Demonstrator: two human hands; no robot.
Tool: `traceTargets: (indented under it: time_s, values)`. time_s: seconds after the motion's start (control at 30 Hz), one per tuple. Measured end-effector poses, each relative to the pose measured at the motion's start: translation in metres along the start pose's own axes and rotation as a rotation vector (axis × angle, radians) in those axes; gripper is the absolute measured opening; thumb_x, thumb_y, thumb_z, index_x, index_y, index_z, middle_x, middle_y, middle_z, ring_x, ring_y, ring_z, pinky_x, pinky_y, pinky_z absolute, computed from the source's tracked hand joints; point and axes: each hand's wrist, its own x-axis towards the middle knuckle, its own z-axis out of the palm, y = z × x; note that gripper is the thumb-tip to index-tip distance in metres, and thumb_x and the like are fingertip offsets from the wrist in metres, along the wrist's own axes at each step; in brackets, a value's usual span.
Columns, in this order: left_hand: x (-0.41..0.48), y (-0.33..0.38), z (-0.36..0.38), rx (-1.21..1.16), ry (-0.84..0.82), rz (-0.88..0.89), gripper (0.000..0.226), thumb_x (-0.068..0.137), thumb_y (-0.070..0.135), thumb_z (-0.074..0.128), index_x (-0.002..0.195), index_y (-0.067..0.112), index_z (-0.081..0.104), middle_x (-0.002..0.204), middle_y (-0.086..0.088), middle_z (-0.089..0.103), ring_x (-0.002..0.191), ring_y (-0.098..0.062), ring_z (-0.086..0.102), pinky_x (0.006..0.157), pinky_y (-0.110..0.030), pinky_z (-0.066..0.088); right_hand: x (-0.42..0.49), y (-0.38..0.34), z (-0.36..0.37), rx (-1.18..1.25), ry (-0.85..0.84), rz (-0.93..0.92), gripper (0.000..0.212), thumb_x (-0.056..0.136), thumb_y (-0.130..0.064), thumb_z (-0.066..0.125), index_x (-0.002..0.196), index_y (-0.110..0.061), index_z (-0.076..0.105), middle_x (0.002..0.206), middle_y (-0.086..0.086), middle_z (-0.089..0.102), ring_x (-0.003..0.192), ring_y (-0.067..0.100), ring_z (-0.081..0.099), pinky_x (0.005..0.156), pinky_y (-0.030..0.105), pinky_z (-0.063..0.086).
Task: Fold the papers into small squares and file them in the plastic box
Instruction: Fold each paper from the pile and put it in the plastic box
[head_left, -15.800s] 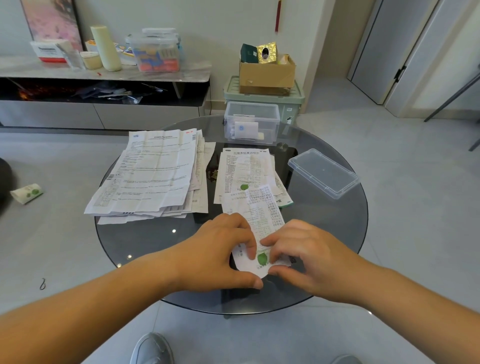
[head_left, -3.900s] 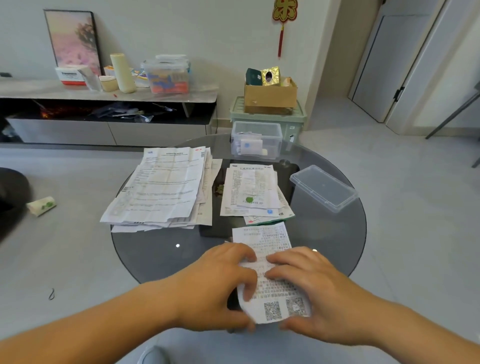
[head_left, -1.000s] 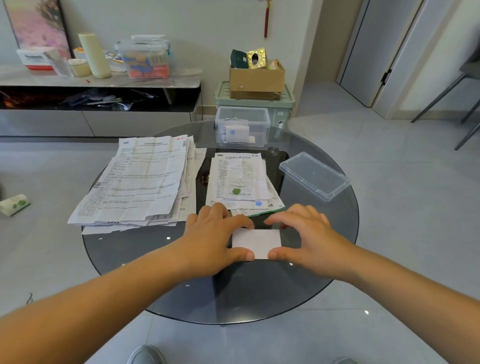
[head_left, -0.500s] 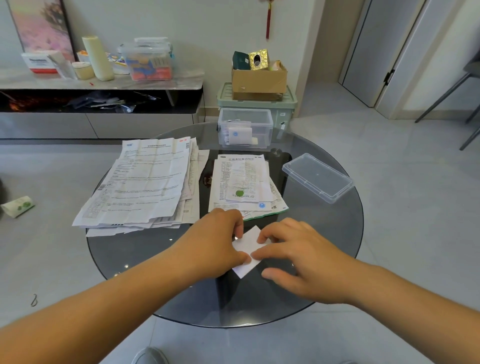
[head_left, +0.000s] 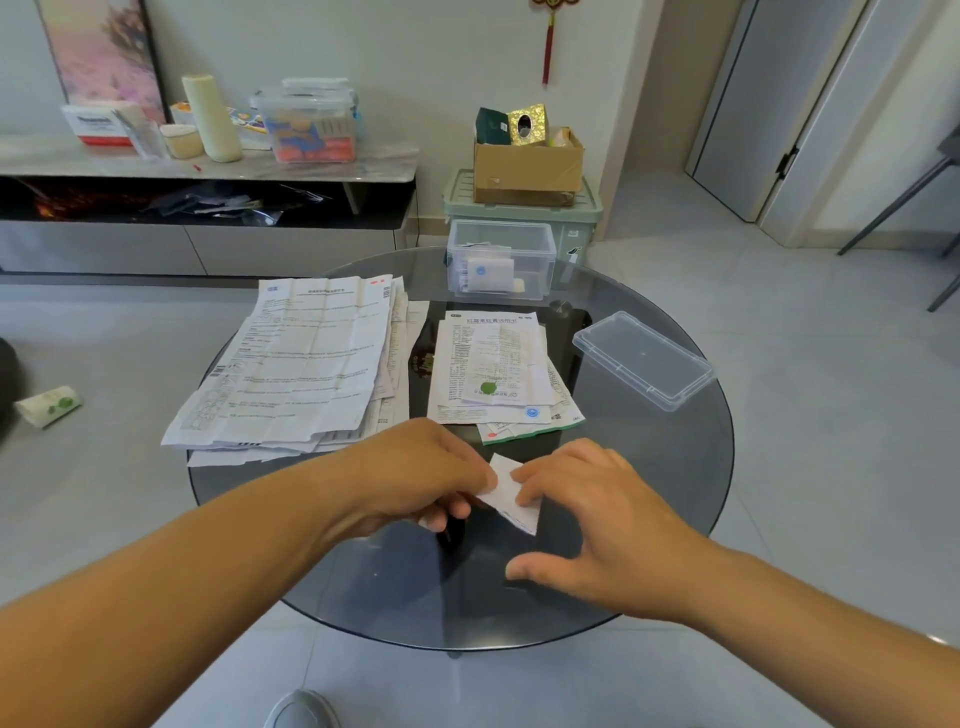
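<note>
One folded paper (head_left: 511, 493): small, white, held at a slant between both hands over the near half of the tabletop; I cannot tell whether its lower corner touches the glass.
Left hand (head_left: 421, 473): fingers curled, pinching the paper's left edge between thumb and fingers.
Right hand (head_left: 587, 519): fingertips laid on the paper's right side, thumb spread wide and clear of it, gripping nothing.
Tabletop (head_left: 675, 467): round, dark glass.
Leaflet stack (head_left: 493, 374): just beyond the hands, flat and unfolded, top sheet printed with a green dot.
Large sheets (head_left: 306, 364): a bigger fanned pile left of the leaflet stack, its near-left corner reaching past the rim.
Plastic box (head_left: 540, 254): clear, lidless, at the far edge of the tabletop behind the leaflet stack.
Filed papers (head_left: 491, 273): a few folded pieces inside the box.
Lid (head_left: 644, 358): clear, lying apart from the box, near the right rim.
Green bin (head_left: 576, 218): on the floor behind the table, with a cardboard box (head_left: 527, 166) on top.
</note>
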Motion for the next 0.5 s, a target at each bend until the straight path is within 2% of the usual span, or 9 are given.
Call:
traceTargets:
  time_s: [0.1, 0.2, 0.27, 0.33, 0.4, 0.5]
  values:
    - [-0.003, 0.002, -0.004, -0.073, -0.095, -0.014, 0.02, 0.087, 0.021, 0.077, 0.095, 0.003, 0.079, 0.084, -0.009, 0.071, 0.064, -0.011, 0.055, 0.051, -0.021, 0.044, 0.001, 0.001, 0.005, 0.01, 0.058, 0.027, 0.037, 0.088, -0.062, 0.057, 0.111, -0.035, 0.067, 0.12, -0.022, 0.055, 0.112, 0.003, 0.044, 0.093, 0.028, 0.046]
    - [-0.005, 0.001, -0.003, 0.145, -0.129, 0.056, 0.039, 0.07, 0.046, 0.084, 0.094, 0.015, 0.081, 0.08, -0.001, 0.071, 0.071, -0.009, 0.059, 0.059, -0.021, 0.047, 0.005, 0.004, 0.006, 0.08, 0.11, 0.089, 0.024, 0.097, -0.049, 0.053, 0.102, -0.032, 0.07, 0.102, -0.021, 0.054, 0.1, 0.005, 0.045, 0.085, 0.028, 0.046]
    - [-0.001, -0.001, 0.001, 0.356, -0.03, 0.145, 0.028, 0.075, 0.045, 0.084, 0.085, 0.019, 0.079, 0.066, 0.008, 0.066, 0.064, -0.006, 0.057, 0.06, -0.022, 0.046, 0.011, 0.004, 0.005, 0.105, 0.112, 0.141, 0.022, 0.099, -0.046, 0.051, 0.095, -0.031, 0.067, 0.093, -0.018, 0.053, 0.094, 0.005, 0.045, 0.083, 0.027, 0.04]
    - [0.007, -0.004, 0.005, 0.542, 0.117, 0.226, 0.031, 0.083, 0.045, 0.077, 0.068, 0.019, 0.068, 0.056, 0.01, 0.056, 0.056, -0.006, 0.051, 0.059, -0.021, 0.041, 0.016, 0.006, 0.003, 0.096, 0.1, 0.188, 0.019, 0.098, -0.046, 0.053, 0.09, -0.031, 0.061, 0.086, -0.015, 0.055, 0.089, 0.004, 0.046, 0.083, 0.029, 0.034]
    - [0.012, -0.005, 0.01, 0.639, 0.21, 0.261, 0.039, 0.088, 0.046, 0.071, 0.064, 0.019, 0.057, 0.058, 0.01, 0.053, 0.057, -0.007, 0.049, 0.058, -0.021, 0.038, 0.019, 0.007, 0.001, 0.125, 0.092, 0.232, 0.012, 0.094, -0.046, 0.058, 0.094, -0.033, 0.057, 0.083, -0.014, 0.059, 0.088, 0.004, 0.048, 0.085, 0.03, 0.033]
    - [0.017, -0.004, 0.012, 0.704, 0.249, 0.239, 0.036, 0.088, 0.049, 0.069, 0.069, 0.019, 0.059, 0.065, 0.008, 0.059, 0.064, -0.009, 0.056, 0.059, -0.022, 0.043, 0.023, 0.01, -0.003, 0.132, 0.06, 0.257, 0.017, 0.092, -0.046, 0.063, 0.105, -0.04, 0.054, 0.084, -0.014, 0.06, 0.091, 0.005, 0.049, 0.091, 0.033, 0.035]
